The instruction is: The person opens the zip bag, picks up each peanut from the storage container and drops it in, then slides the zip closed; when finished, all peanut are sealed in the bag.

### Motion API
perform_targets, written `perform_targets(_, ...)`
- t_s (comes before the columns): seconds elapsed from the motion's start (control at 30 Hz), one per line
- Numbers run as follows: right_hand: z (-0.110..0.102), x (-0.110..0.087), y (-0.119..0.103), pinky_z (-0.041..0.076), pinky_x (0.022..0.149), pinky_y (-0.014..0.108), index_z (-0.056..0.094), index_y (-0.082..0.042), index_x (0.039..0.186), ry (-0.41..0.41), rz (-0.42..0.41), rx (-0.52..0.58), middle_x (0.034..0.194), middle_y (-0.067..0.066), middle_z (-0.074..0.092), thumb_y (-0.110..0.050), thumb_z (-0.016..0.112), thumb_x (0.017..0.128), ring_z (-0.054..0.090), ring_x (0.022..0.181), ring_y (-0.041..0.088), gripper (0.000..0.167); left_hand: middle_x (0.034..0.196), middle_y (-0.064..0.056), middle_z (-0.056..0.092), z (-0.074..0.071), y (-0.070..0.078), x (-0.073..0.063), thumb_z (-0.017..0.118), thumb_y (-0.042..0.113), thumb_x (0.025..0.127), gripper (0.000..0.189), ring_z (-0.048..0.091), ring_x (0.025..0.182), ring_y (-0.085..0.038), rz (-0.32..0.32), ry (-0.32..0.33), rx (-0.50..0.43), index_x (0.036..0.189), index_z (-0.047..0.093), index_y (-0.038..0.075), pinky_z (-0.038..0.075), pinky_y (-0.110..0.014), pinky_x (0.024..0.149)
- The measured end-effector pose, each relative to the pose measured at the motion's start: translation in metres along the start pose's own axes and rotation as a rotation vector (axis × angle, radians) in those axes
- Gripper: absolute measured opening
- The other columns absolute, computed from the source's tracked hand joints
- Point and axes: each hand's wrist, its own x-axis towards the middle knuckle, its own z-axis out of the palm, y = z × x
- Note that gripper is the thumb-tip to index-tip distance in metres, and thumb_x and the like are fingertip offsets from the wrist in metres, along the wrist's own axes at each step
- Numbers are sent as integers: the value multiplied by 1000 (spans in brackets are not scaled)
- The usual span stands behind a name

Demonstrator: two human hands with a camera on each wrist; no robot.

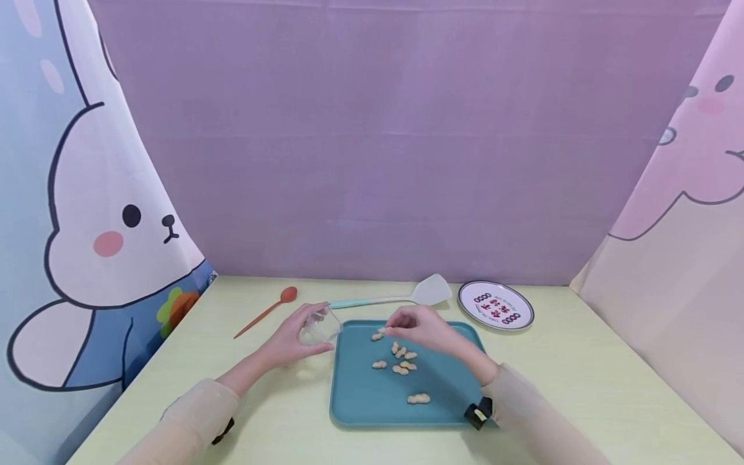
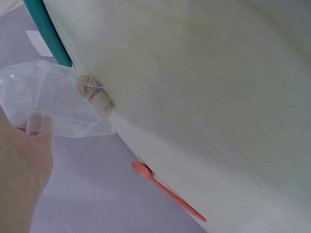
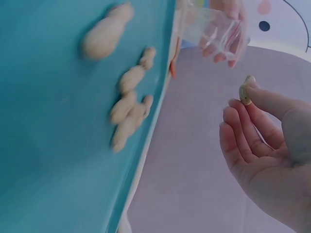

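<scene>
My left hand (image 1: 290, 337) holds a clear plastic bag (image 2: 53, 97) just left of the teal tray (image 1: 363, 400). In the left wrist view, a peanut (image 2: 100, 101) shows at the bottom of the bag. My right hand (image 1: 427, 330) is over the tray's far part, pinching a peanut (image 3: 244, 93) between thumb and fingertips. Several unshelled peanuts lie on the tray: a cluster (image 1: 400, 352) near its middle, one peanut (image 1: 379, 365) to the left and another peanut (image 1: 418, 398) closer to the front.
Behind the left hand lies an orange-red spoon (image 1: 288, 294). A spatula (image 1: 431, 290) with a pale blade and mint handle stretches along behind the tray. To its right is a white plate (image 1: 523, 314) with a dark rim and red print. A purple curtain (image 1: 372, 161) closes the table's back.
</scene>
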Motion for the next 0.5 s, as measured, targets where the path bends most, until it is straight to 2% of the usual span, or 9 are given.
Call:
perform_targets(0.23, 18, 27, -10, 52, 67, 22, 69, -13, 98, 49, -50, 2, 88, 3, 70, -25, 66, 88, 66, 78, 20, 16, 120, -3, 58, 0, -1, 0, 81, 33, 71, 78, 54, 109, -17, 5, -1, -4, 136, 45, 7, 48, -35, 88)
perform_targets(0.5, 39, 52, -26, 52, 63, 23, 70, -11, 98, 73, -86, 20, 87, 4, 70, -24, 65, 88, 64, 73, 11, 18, 122, -9, 57, -1, 0, 0, 79, 39, 73, 79, 54, 106, -18, -15, -21, -32, 137, 45, 9, 47, -33, 87)
